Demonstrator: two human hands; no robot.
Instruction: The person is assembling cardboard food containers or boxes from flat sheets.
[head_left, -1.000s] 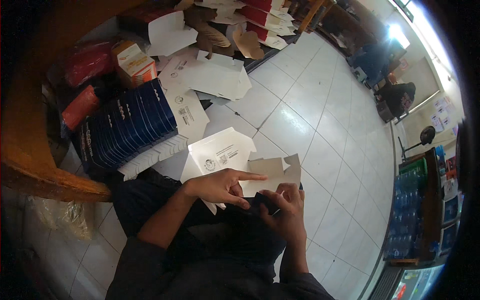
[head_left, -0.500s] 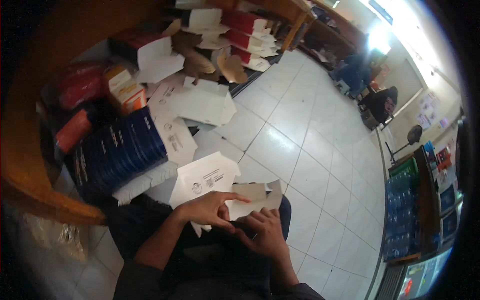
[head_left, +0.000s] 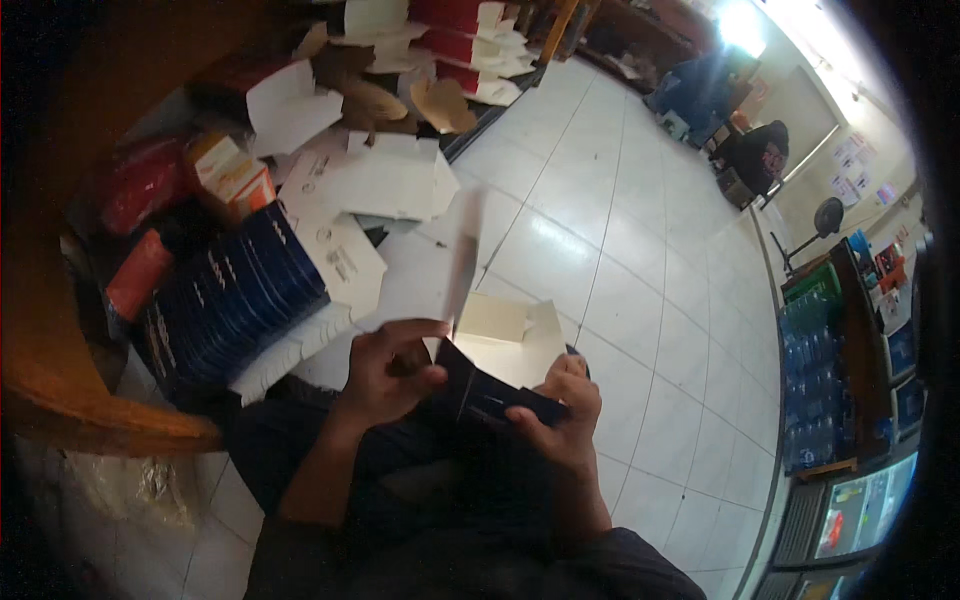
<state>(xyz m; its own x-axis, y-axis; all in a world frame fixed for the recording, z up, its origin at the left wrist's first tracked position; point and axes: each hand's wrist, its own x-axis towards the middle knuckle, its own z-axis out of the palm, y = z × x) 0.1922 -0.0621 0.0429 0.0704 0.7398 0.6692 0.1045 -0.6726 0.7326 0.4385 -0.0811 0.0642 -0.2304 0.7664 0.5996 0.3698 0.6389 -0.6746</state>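
Note:
A partly folded carton box (head_left: 505,393) sits over my lap, dark blue outside and pale cream inside. Its near walls stand up, while a tall white flap (head_left: 462,260) rises blurred on the left side. My left hand (head_left: 385,372) pinches the left wall by the base of that flap, thumb and fingers bent. At the right corner my right hand (head_left: 563,408) grips the near wall, thumb on the blue outside and fingers behind. Beside my left knee lies a long stack of flat dark blue cartons (head_left: 235,300) with white edges.
Flattened white cartons (head_left: 395,180) lie on the floor ahead, near an orange-and-white box (head_left: 232,175) and red boxes (head_left: 465,45). A curved wooden edge (head_left: 110,425) borders the left. Large water bottles (head_left: 812,385) stand on a rack at right. A person (head_left: 755,160) sits far off.
The carton has turned from lying printed side up to standing walls, its blue outside toward me. Its left flap has swung upright. My left hand has moved up and left, my right hand right.

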